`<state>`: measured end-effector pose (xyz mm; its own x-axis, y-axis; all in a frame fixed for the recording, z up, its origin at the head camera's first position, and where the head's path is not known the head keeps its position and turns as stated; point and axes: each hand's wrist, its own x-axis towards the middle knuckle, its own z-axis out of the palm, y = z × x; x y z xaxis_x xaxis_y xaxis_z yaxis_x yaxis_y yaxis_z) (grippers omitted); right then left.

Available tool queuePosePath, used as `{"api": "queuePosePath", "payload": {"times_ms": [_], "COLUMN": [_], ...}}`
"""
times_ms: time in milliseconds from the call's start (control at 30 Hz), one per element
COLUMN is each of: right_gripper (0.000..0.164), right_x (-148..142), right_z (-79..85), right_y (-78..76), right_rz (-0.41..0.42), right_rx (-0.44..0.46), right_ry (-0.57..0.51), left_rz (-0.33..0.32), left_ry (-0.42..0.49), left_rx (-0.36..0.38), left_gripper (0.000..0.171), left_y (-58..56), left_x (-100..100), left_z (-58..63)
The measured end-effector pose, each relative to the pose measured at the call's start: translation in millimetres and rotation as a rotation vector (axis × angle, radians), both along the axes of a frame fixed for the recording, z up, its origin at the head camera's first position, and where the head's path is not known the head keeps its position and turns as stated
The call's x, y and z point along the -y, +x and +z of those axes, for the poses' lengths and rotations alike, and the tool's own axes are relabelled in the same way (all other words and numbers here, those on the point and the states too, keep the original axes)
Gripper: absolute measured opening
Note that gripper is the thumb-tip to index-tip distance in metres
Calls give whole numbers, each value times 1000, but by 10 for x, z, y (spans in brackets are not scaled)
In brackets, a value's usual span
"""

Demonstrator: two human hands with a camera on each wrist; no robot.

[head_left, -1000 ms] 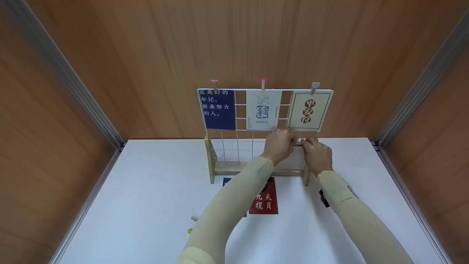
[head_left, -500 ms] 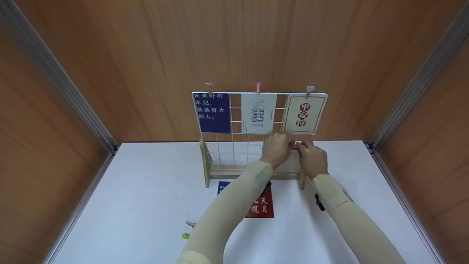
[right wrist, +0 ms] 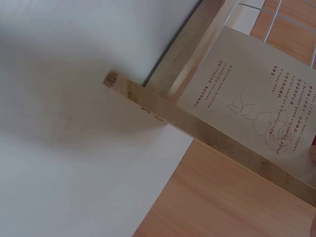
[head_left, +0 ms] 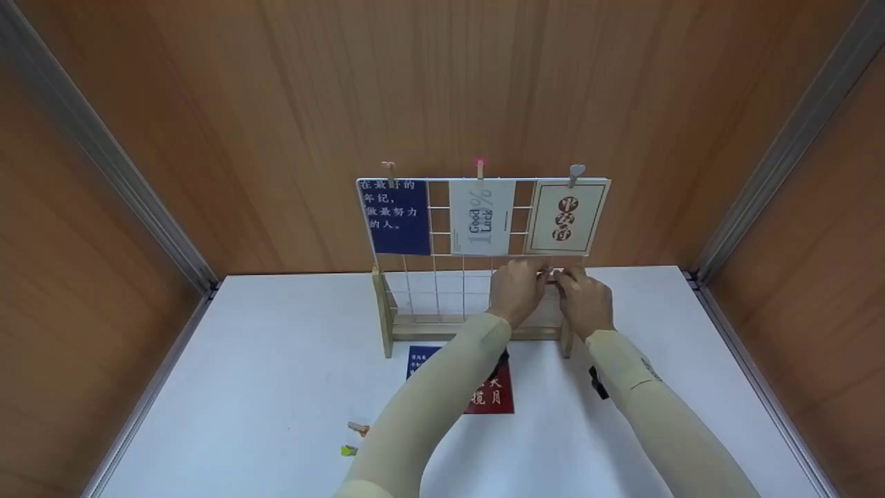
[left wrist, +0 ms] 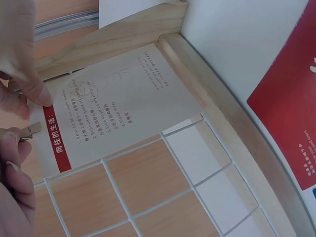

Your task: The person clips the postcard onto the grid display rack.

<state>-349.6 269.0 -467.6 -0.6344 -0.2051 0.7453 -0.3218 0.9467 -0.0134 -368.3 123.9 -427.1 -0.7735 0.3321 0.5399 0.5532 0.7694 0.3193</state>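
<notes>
A pale card [left wrist: 113,113] with a red band and a line-drawn rose hangs at the lower right of a white wire grid [left wrist: 129,217] in a wooden stand. My left hand [head_left: 516,290] pinches a small wooden clothespin [left wrist: 30,130], its tip overlapping the card's top edge. My right hand [head_left: 586,301] holds the card's top corner beside the stand's right post, the thumb [left wrist: 42,96] lying over the red band. In the right wrist view, only fingertips [right wrist: 313,155] show at the right edge. Both hands hide much of the card in the head view.
Along the grid's top, clothespins hold a blue card [head_left: 401,225], a white card [head_left: 482,221] and a cream card [head_left: 567,218]. A red card [head_left: 494,401] and a blue card [head_left: 418,356] lie before the stand. Loose clothespins [head_left: 358,429] lie near the left forearm.
The head view has shifted, so the rack appears lower and further left. Both hands stay at the card's top edge, with only slight finger movement.
</notes>
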Motion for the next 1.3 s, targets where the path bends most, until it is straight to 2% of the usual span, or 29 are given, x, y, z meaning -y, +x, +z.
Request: {"api": "queuePosePath", "payload": {"times_ms": [300, 467, 733, 933, 1133, 1300], "right_gripper": [11, 11, 13, 18, 19, 21], "right_x": [53, 59, 27, 0, 7, 19], "right_z": [18, 20, 26, 27, 36, 63], "right_y": [16, 15, 38, 57, 81, 70], "right_rz": [6, 7, -4, -7, -1, -5], "right_rx": [14, 40, 67, 91, 101, 114], "right_ry": [-4, 3, 22, 16, 18, 26], "left_rz": [-23, -63, -146, -150, -166, -133], "left_ry": [46, 75, 74, 4, 4, -6], "left_rx": [-6, -2, -23, -52, 23, 69], "left_gripper": [31, 32, 46, 44, 44, 46], "left_y": [50, 101, 216, 325, 440, 503], "left_x": [105, 184, 364, 581, 849, 1056], "left_z": [-36, -25, -41, -72, -141, -217]}}
